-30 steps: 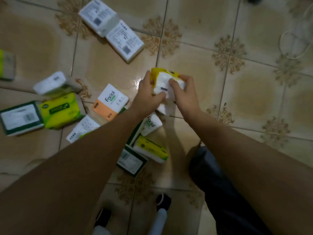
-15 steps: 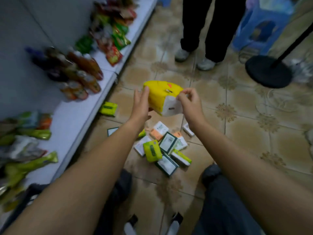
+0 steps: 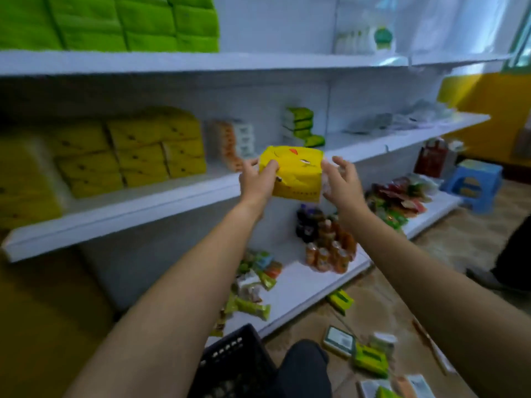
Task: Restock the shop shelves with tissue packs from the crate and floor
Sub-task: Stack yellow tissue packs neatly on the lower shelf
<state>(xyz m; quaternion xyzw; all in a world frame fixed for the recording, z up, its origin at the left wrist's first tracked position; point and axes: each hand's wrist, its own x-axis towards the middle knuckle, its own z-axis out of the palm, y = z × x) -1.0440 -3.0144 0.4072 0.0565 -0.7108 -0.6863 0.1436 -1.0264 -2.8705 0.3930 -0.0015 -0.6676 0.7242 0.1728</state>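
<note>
The left hand (image 3: pixel 256 181) grips the left end of a yellow tissue pack (image 3: pixel 293 175), fingers wrapped over its top corner. The right hand (image 3: pixel 343 183) sits at the pack's right end with fingers spread; whether the palm presses the wrapper or stands just off it cannot be told. The pack is held in the air in front of the middle shelf (image 3: pixel 149 209), level with its front edge and not yet resting on it.

The step in hand looks like carrying one pack up to its place. The next move likely calls for sliding it onto the bare stretch of shelf, beside the stacked yellow packs (image 3: pixel 138 150) of the same colour, and keeping it square so the row stays tidy.

On the same shelf, further right, stand smaller orange and white packs (image 3: pixel 232 145) and green ones (image 3: pixel 301 124). The top shelf (image 3: pixel 258 63) carries bright green packs (image 3: pixel 115 21). The bottom shelf (image 3: pixel 301 294) holds snack bags and small bottles (image 3: pixel 327 239).

A black crate (image 3: pixel 238 360) stands near the person's knee; its contents are hidden. Several small tissue packs (image 3: pixel 362 351) lie scattered on the tiled floor (image 3: pixel 459 254), so much restocking seems left.
</note>
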